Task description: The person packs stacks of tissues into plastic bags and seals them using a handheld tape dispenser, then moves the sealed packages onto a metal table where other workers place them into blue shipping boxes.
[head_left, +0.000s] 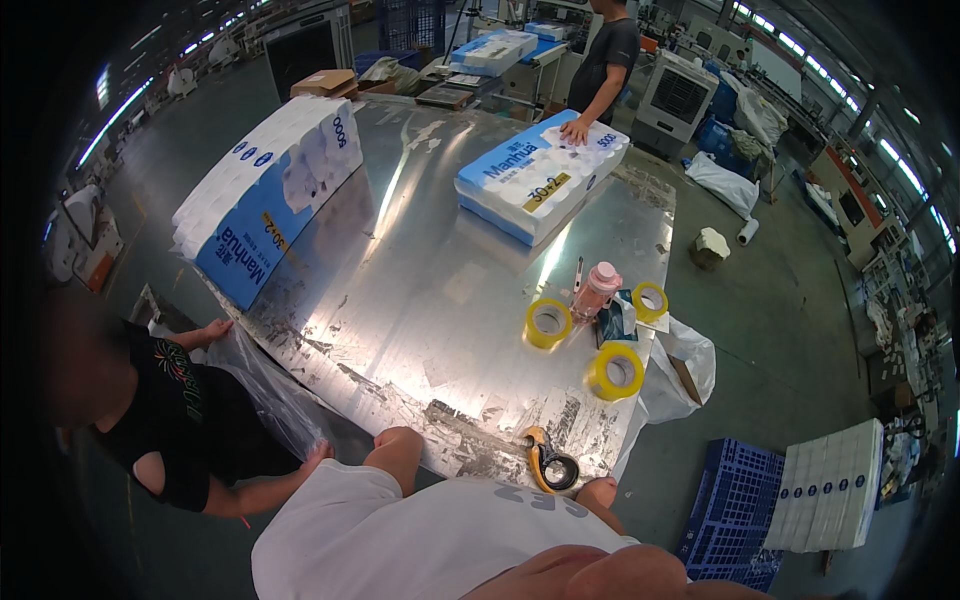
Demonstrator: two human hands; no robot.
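My left hand (398, 447) is at the near edge of the metal table (450, 340), below the white clothing I wear. Its fingers cannot be made out. My right hand (598, 491) sits at the table's near right corner, beside a yellow-and-black tape dispenser (550, 462); its fingers are hidden too. A blue-and-white tissue-roll pack (270, 200) stands on its side at the table's left. Another such pack (540, 180) lies at the far side under a co-worker's hand (575, 130).
Yellow tape rolls (614, 371) and a pink bottle (597, 290) stand on the right side. At left, another person (190, 410) holds a clear plastic bag (265, 385). A blue pallet (730, 510) and wrapped white packs (825, 485) are at the lower right.
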